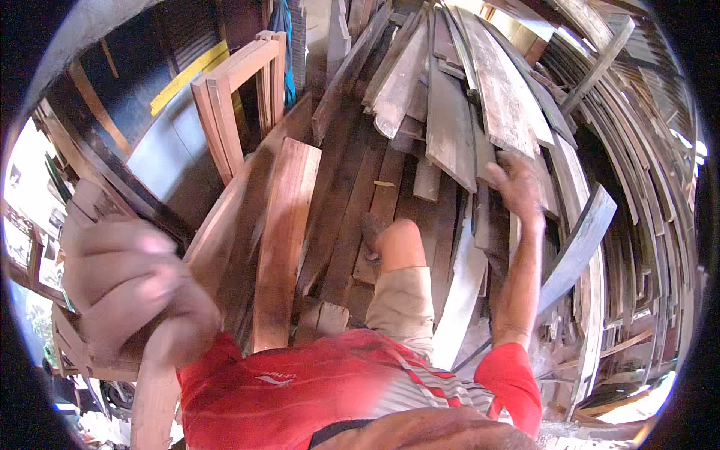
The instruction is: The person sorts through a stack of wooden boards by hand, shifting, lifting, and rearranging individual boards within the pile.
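My left hand (127, 281) is raised close at the left, its fingers curled together and smeared by motion. What it holds, if anything, is hidden; a pale length of wood (155, 386) stands just below it. My right hand (519, 187) reaches forward with thumb and fingers apart, at the near end of a long weathered board (500, 105). Whether its fingertips touch that board I cannot tell. Between my arms, a smooth reddish plank (285, 240) slants upward on the left. One of my knees (400, 244) is bent over dark boards.
Many grey boards (450, 127) lie stacked ahead. Long strips (637, 172) crowd the right side, and a loose curved-looking board (577, 247) juts out near my right forearm. At the left stand a reddish wooden frame (225, 112) and a yellow strip (187, 79).
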`<state>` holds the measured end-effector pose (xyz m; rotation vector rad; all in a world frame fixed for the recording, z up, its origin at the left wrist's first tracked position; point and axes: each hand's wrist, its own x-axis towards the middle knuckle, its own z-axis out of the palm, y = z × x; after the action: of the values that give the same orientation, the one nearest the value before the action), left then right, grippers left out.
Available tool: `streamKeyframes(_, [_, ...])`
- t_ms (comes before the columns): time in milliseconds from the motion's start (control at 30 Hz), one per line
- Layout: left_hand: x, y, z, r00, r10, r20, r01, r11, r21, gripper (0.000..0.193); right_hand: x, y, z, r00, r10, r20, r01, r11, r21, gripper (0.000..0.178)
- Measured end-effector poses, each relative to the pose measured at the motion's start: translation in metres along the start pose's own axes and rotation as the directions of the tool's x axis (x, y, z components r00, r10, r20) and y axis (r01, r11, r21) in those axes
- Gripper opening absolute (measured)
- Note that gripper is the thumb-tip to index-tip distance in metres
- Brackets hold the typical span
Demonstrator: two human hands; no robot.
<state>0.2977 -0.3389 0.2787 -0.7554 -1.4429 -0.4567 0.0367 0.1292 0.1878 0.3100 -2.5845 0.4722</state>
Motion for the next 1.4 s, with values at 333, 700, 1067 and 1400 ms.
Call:
streamKeyframes(333, [-0.401,0.136,-0.031,-0.336,-0.678,0.654,0.733,0.248,0.634,0.028,-0.033,0.073,-0.117,0.840,-0.012,-0.543,-0.297,0.827,-0.477,0.073])
streamKeyframes(700, [-0.592,0.329,-0.213,-0.853,-0.425,0.305,0.513,-0.567,0.645,0.025,-0.056,0.204,-0.062,0.795,0.175,-0.581,-0.442,0.823,-0.358,0.084])
streamKeyframes(1067, [-0.604,0.266,-0.177,-0.734,-0.543,0.408,0.679,-0.589,0.439,0.022,-0.050,0.219,-0.054,0.760,0.075,-0.646,-0.417,0.818,-0.396,0.068])
streamKeyframes(1400, [-0.602,0.286,-0.200,-0.772,-0.516,0.371,0.635,-0.661,0.401,0.020,-0.053,0.224,-0.051,0.769,0.112,-0.629,-0.432,0.817,-0.382,0.069])
